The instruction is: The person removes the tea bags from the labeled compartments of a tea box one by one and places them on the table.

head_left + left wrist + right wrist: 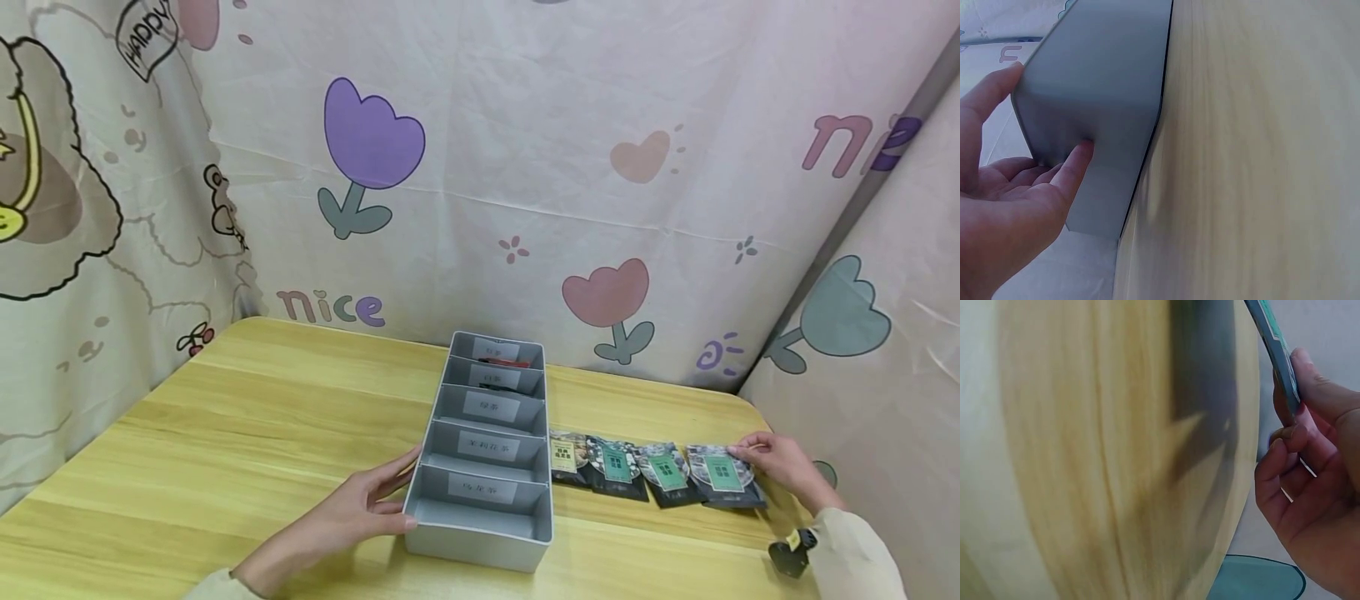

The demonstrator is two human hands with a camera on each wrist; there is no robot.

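A long grey box (480, 546) with several labelled compartments stands on the table. My left hand (341, 517) rests against its near left corner, the thumb by the front edge and the fingers along the side wall. In the left wrist view, the fingertips of the left hand (1029, 194) touch the box's grey wall (1104, 69). On the right, my right hand (780, 467) pinches the edge of a dark tea sachet (723, 477) with a green label. The right wrist view shows this sachet (1275, 353) tilted up between thumb and fingers of the right hand (1322, 462).
Left of the held sachet lie three more tea sachets (663, 473) in a row beside the box. A red packet (506, 362) sits in the farthest compartment, a dark one (506, 388) in the compartment before it. A patterned curtain (480, 167) hangs behind the wooden table (300, 400).
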